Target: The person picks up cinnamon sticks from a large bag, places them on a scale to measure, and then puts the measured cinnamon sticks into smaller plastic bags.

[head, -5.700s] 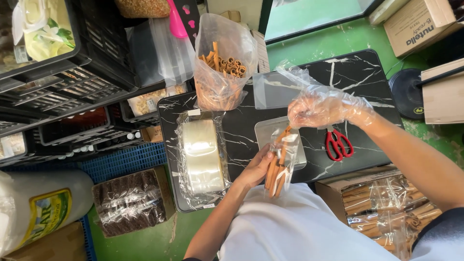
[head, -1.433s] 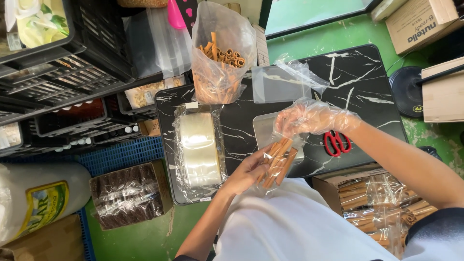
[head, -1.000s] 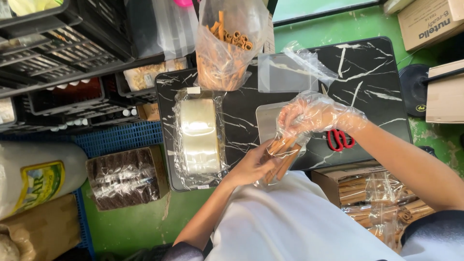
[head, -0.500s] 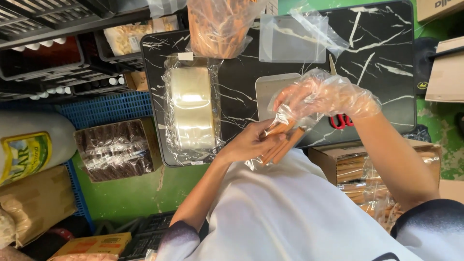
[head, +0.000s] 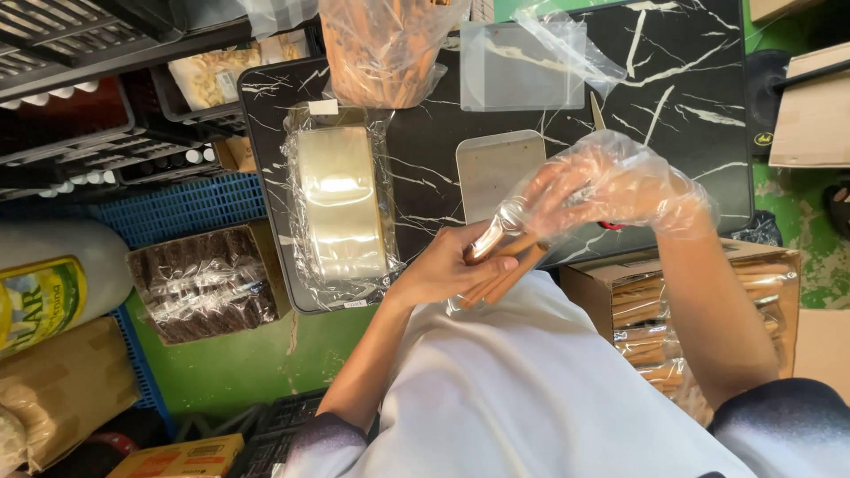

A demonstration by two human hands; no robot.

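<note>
Black marble-patterned tabletop point(head: 691, 115) fills the space in front of the person. Over its near edge, the bare left hand point(head: 447, 270) pinches a small clear bag of cinnamon sticks point(head: 500, 265), while the right hand point(head: 611, 181), in a loose plastic glove, closes its fingertips on the sticks' upper ends. Just behind lies a small metal tray point(head: 496, 168). Farther left sits a wrapped stack of clear bags point(head: 341, 208), and beyond it stands a large bag of cinnamon sticks point(head: 385, 49).
</note>
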